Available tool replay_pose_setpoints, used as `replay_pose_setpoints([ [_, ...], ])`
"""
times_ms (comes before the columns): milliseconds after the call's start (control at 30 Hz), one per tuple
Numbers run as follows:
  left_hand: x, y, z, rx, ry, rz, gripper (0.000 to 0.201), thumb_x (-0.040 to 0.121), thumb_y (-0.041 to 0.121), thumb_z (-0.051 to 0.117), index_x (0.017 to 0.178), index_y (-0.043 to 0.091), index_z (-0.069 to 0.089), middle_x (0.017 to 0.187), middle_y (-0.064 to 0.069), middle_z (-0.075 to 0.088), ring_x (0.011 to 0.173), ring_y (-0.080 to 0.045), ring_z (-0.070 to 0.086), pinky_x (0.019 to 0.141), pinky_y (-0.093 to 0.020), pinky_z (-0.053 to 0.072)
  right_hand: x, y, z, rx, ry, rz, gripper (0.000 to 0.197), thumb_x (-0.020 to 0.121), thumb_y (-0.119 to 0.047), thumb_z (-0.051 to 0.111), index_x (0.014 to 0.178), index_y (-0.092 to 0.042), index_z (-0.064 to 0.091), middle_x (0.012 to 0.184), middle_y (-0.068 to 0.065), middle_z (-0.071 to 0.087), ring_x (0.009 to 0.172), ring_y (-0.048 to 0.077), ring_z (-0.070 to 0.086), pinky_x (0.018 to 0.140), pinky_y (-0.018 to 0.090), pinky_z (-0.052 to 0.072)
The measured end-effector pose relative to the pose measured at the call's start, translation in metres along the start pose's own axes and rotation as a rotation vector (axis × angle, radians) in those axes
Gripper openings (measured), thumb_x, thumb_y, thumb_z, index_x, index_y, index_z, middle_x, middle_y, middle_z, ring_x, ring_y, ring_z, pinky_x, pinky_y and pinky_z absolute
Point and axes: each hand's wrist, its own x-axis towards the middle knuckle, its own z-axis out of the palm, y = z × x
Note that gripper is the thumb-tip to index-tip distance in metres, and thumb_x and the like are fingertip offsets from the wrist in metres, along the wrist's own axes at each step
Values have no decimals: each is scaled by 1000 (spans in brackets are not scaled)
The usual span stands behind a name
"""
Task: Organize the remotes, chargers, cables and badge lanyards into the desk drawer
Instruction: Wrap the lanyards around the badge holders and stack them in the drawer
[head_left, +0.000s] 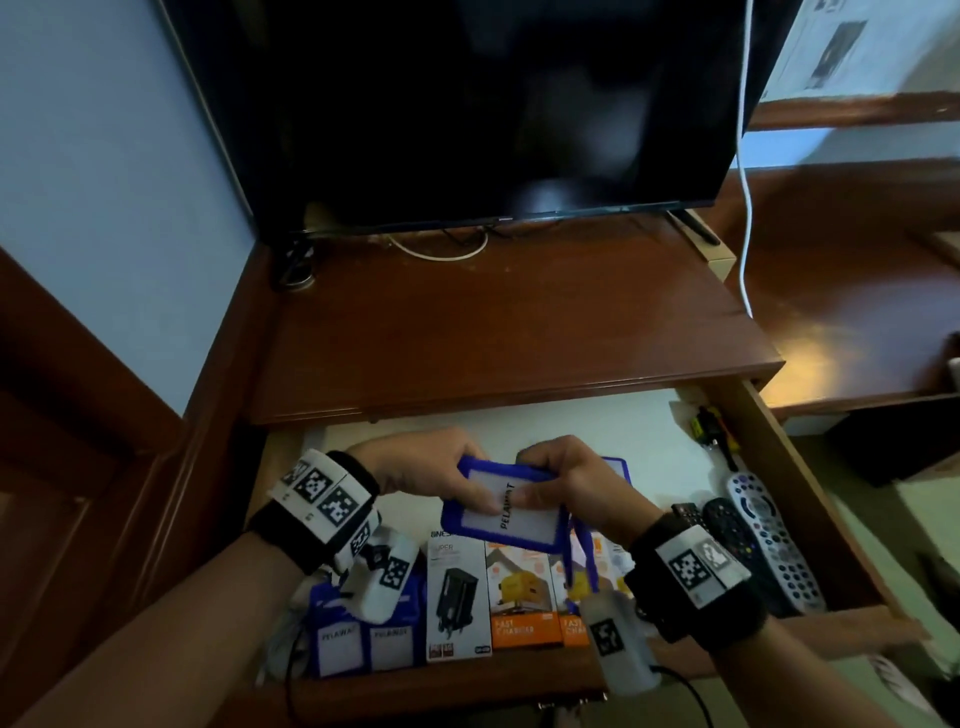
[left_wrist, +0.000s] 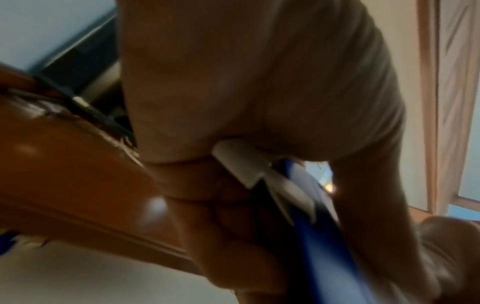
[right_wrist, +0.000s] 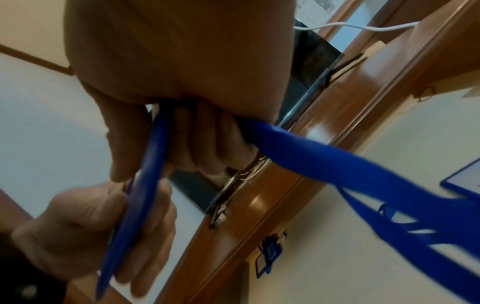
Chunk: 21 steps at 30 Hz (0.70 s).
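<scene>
- Two hands hold one blue badge holder (head_left: 501, 506) above the open desk drawer (head_left: 810, 499): the left hand (head_left: 421, 465) pinches its left edge and the right hand (head_left: 563, 480) grips its right side, thumbs on the white card marked "PELAWAT".
- From the right hand the holder's blue lanyard strap (right_wrist: 337, 164) trails down toward the drawer floor.
- Along the drawer's front edge lie two more badge holders (head_left: 363, 644) at the left, then a white charger box (head_left: 458, 597) and orange "FAST CHARGER" boxes (head_left: 524, 597), side by side.
- Three remotes (head_left: 769, 540) lie against the drawer's right wall: one grey and two dark ones.
- Another blue-framed badge holder (head_left: 615, 465) lies on the drawer floor behind the right hand.
- A dark TV screen (head_left: 493, 104) stands on the wooden desk top (head_left: 519, 322), a white cable (head_left: 745, 182) hanging at its right.
</scene>
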Motion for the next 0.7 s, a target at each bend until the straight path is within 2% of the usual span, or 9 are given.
replay_pose_setpoints([
  [133, 2, -21, 8, -133, 131, 47, 16, 82, 19, 72, 92, 13, 62, 84, -1, 70, 74, -10, 66, 66, -21, 51, 2, 8, -2, 132, 123, -12, 16, 75, -6, 72, 75, 4, 59, 70, 12, 61, 63, 21, 61, 53, 23, 47],
  [200, -1, -26, 8, -211, 206, 94, 15, 83, 18, 71, 93, 11, 62, 85, -3, 71, 76, -15, 66, 66, -22, 51, 0, 11, 2, 265, 158, 24, 16, 82, -9, 70, 76, 1, 59, 73, 13, 63, 62, 21, 63, 52, 22, 50],
  [267, -3, -30, 5, -276, 262, 143, 19, 82, 20, 72, 94, 8, 63, 86, -7, 71, 75, -17, 66, 65, -22, 51, -1, 12, 8, 364, 165, 78, 17, 81, -19, 71, 81, -5, 62, 71, 8, 67, 60, 17, 63, 53, 23, 51],
  [333, -4, -34, 4, -352, 342, 178, 34, 76, 27, 76, 97, 3, 63, 88, -13, 71, 74, -21, 66, 65, -27, 51, 1, 18, 12, 365, 131, 71, 29, 75, -32, 77, 81, -8, 62, 58, 1, 56, 48, 12, 48, 45, 20, 41],
  [400, -5, -37, 2, -506, 457, 202, 44, 72, 29, 78, 102, 0, 62, 93, -19, 71, 76, -27, 68, 69, -33, 49, 4, 20, 16, 363, 129, 41, 30, 72, -36, 74, 72, -10, 60, 50, -3, 38, 42, 9, 28, 40, 19, 27],
  [467, -5, -38, -1, -708, 628, 225, 35, 77, 23, 72, 102, 1, 62, 93, -17, 70, 73, -23, 69, 69, -32, 46, 5, 22, 19, 332, 161, 59, 27, 77, -32, 73, 67, -12, 57, 50, -3, 32, 43, 10, 23, 41, 21, 22],
  [533, -3, -40, -7, -836, 815, 202, 14, 85, 17, 63, 95, 7, 61, 88, -10, 69, 66, -15, 66, 61, -25, 41, 3, 23, 21, 279, 195, 103, 26, 85, -25, 69, 67, -13, 55, 51, -1, 31, 44, 12, 23, 42, 24, 20],
  [600, 1, -44, -10, -845, 938, 152, 6, 91, 16, 60, 94, 10, 60, 90, -8, 67, 71, -15, 63, 58, -22, 40, -1, 22, 24, 222, 191, 124, 25, 91, -19, 62, 68, -12, 54, 51, -2, 32, 43, 11, 25, 41, 23, 21],
  [700, 8, -48, -2, -718, 1037, 68, 6, 94, 19, 59, 91, 13, 58, 86, -3, 64, 68, -11, 61, 61, -21, 41, -4, 10, 29, 102, 159, 124, 22, 93, -15, 57, 73, -9, 55, 49, -6, 36, 41, 9, 29, 42, 22, 25],
])
